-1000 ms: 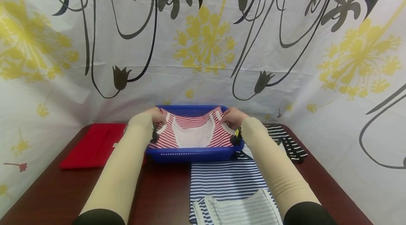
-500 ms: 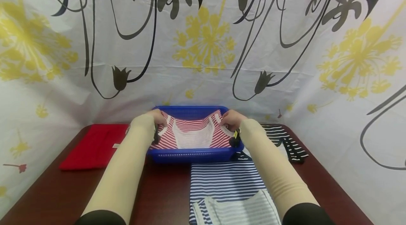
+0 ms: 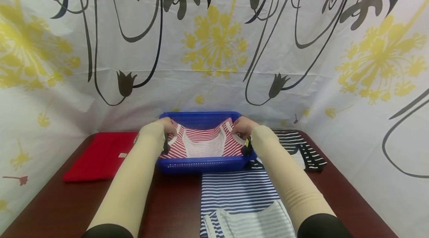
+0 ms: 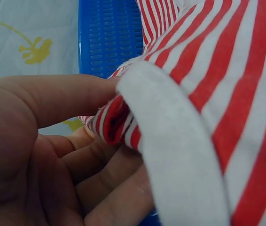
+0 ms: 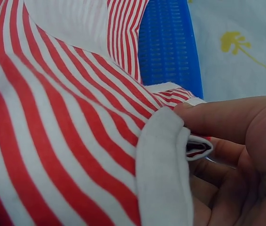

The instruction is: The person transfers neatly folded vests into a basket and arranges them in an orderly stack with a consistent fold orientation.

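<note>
A red-and-white striped tank top (image 3: 205, 148) with white trim lies in a blue plastic basket (image 3: 207, 163) at the back of the table. My left hand (image 3: 168, 126) pinches its left shoulder; in the left wrist view the thumb and fingers of that hand (image 4: 72, 136) hold the cloth beside the white armhole band. On the other side my right hand (image 3: 244, 126) pinches the right shoulder. The right wrist view shows the right hand (image 5: 236, 146) with thumb over the band and fingers underneath. The lower part of the tank top is hidden behind the basket's front wall.
Folded red cloth (image 3: 100, 156) lies left of the basket. To the right is a black-and-white striped garment (image 3: 310, 152). A navy-striped garment (image 3: 238, 189) lies in front, with its pale part nearest me. A patterned curtain (image 3: 214, 92) hangs behind the dark table (image 3: 174, 200).
Both hands and the top's shoulders have sunk slightly into the basket, and the hands have drawn a little closer together. The view has shifted slightly. Both hands keep their hold.
</note>
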{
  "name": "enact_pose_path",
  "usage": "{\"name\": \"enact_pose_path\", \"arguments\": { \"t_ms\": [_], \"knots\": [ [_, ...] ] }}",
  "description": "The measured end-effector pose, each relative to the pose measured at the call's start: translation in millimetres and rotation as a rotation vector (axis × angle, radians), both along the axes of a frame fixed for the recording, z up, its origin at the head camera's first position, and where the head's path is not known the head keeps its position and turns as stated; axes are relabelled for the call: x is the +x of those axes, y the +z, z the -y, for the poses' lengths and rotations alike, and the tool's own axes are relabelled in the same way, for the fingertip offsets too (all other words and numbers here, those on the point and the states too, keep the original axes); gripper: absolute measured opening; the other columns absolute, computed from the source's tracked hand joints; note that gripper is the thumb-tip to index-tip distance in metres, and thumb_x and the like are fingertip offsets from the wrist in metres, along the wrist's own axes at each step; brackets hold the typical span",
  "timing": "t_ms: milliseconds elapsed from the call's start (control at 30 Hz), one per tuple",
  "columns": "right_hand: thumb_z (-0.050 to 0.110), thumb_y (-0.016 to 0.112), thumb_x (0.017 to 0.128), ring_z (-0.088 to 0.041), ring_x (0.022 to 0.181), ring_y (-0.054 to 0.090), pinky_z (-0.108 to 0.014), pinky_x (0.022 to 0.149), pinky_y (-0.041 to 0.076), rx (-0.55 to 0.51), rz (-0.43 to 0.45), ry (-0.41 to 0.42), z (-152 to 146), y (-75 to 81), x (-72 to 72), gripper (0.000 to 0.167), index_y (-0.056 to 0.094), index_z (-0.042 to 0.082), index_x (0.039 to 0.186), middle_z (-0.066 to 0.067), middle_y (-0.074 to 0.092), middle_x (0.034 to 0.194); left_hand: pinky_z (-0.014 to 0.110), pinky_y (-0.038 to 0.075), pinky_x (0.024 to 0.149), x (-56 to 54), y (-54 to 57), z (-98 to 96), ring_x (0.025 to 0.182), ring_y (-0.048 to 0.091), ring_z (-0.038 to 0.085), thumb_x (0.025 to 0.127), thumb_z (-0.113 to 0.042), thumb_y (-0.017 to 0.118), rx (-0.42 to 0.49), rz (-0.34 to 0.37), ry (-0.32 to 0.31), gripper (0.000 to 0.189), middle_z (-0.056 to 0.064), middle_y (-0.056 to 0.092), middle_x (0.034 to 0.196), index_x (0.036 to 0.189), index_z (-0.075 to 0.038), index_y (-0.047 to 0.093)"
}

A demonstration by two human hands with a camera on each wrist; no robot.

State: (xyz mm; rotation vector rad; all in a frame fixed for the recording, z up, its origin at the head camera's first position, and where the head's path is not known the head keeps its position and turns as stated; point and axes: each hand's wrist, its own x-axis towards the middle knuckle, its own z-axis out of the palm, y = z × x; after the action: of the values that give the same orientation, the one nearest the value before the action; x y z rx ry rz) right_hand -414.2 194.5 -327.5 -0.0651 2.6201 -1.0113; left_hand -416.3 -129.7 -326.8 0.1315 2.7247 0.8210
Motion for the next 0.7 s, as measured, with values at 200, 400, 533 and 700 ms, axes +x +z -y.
{"name": "enact_pose_path", "arguments": {
  "t_ms": [200,400,533,700],
  "knots": [
    [0.005,0.064,0.089,-0.018,0.071,0.059,-0.033,0.064,0.055,0.012,0.014,0.018,1.3,-0.5,0.0,0.033,0.060,-0.007,0.119,-0.012,0.061,0.095,0.031,0.048,0.079,1.6,0.4,-2.7,0.086,0.053,0.023,0.076,-0.008,0.070,-0.024,0.005,-0.014,0.042,0.014,0.056,0.097,0.111,0.013,0.059],
    [0.005,0.064,0.089,-0.018,0.071,0.056,-0.031,0.062,0.054,0.039,0.012,0.015,3.6,-0.1,4.1,0.024,0.062,-0.005,0.111,-0.010,0.059,0.091,0.032,0.048,0.080,3.2,0.2,-3.6,0.085,0.053,0.023,0.077,-0.010,0.070,-0.071,-0.003,-0.031,0.038,0.014,0.057,0.095,0.107,0.012,0.060],
    [0.004,0.065,0.087,-0.019,0.073,0.057,-0.033,0.064,0.055,0.066,0.002,0.018,4.8,-0.5,4.2,0.027,0.062,-0.006,0.112,-0.011,0.059,0.094,0.036,0.048,0.089,1.5,-0.3,-4.2,0.091,0.054,0.025,0.077,-0.011,0.071,-0.109,-0.004,-0.044,0.044,0.017,0.059,0.103,0.112,0.013,0.059],
    [0.002,0.065,0.086,-0.020,0.077,0.059,-0.036,0.068,0.057,0.091,-0.004,0.033,6.6,-0.6,3.4,0.032,0.061,-0.008,0.116,-0.011,0.060,0.097,0.038,0.047,0.093,-1.4,-1.0,-4.4,0.097,0.055,0.027,0.078,-0.012,0.071,-0.153,0.000,-0.056,0.052,0.021,0.058,0.115,0.120,0.014,0.055]
  ]
}}
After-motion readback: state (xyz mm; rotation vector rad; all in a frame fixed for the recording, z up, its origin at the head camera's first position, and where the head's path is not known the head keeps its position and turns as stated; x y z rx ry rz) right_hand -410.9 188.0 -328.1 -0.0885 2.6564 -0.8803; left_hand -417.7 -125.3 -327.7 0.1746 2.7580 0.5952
